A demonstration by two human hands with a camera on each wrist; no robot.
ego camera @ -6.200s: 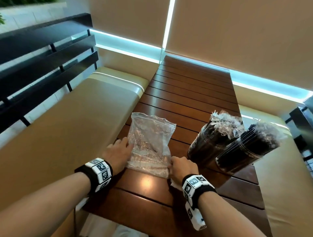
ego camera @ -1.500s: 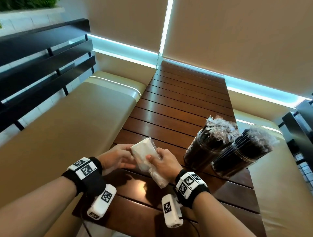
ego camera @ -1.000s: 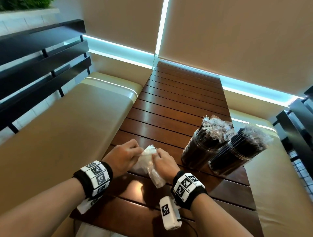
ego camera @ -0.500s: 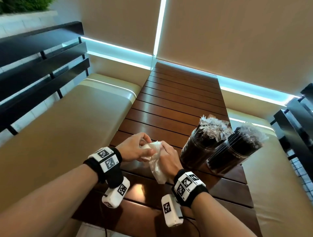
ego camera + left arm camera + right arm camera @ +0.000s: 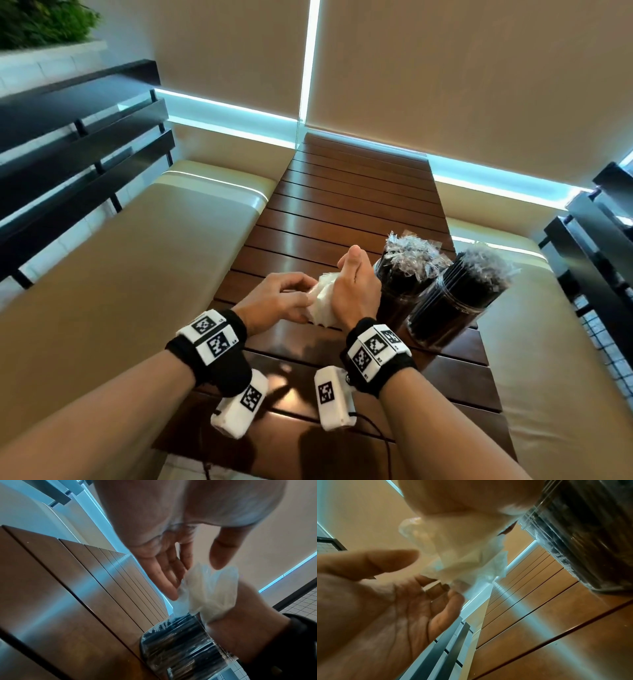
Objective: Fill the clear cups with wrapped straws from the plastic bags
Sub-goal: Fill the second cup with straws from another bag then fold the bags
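Observation:
Two clear cups (image 5: 404, 291) (image 5: 455, 305) stand at the right of the wooden table (image 5: 342, 192), both packed with black wrapped straws whose clear wrapper ends stick out on top. An empty plastic bag (image 5: 320, 305) is crumpled into a small white wad just left of the cups. My right hand (image 5: 352, 284) grips the wad, thumb up. My left hand (image 5: 301, 294) reaches in from the left. In the left wrist view its fingers (image 5: 168, 577) are straight and their tips touch the bag (image 5: 211, 588). The right wrist view shows the bag (image 5: 462, 555) under my right palm, with the nearer cup (image 5: 582, 534) beside it.
Beige padded benches (image 5: 154, 257) (image 5: 555, 342) run along both sides of the table. Black slatted railings (image 5: 68, 137) (image 5: 599, 240) stand behind them. Bare slats stretch from the cups to the far wall with its lit strip (image 5: 496, 174).
The bag, flat on the table earlier, has been folded and crumpled into a wad. Over the last second both hands lifted it and drifted right toward the cups, and my right hand closed round it.

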